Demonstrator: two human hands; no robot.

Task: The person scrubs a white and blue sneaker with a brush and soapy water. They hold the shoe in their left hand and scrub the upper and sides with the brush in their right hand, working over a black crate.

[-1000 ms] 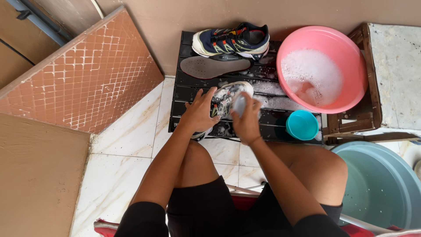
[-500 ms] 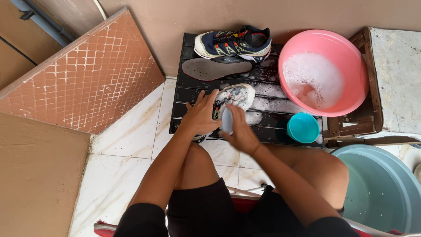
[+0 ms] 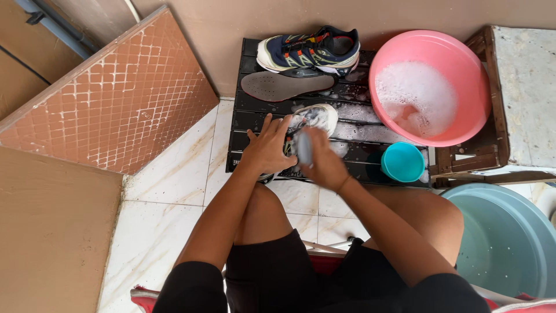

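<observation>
At the far left a large reddish patterned tile [image 3: 116, 98] leans against the wall, with pale floor tiles [image 3: 168, 214] below it. Moving right, the left hand [image 3: 267, 149] lies spread over a soapy sneaker [image 3: 313, 119] that rests on the black slatted counter [image 3: 243, 133], its grip pressing down on the shoe's near end to pin it in place. Just beside it the right hand [image 3: 322, 164] is clenched around a small pale brush [image 3: 304, 148], held against the shoe's lathered side; the brush is blurred, so its exact shape is hard to tell. Beyond the hands lie a grey insole [image 3: 286, 86] and, at the back edge, a second dark sneaker [image 3: 310, 51] with coloured trim that looks unscrubbed. Further right stand a pink basin [image 3: 463, 69] of foamy water and a small teal cup [image 3: 403, 162], with a grey-green tub [image 3: 504, 243] on the floor. The step in hand appears to be scrubbing the held shoe; a next move would likely call for turning it under a firm left-hand hold or dipping the brush in the suds.
</observation>
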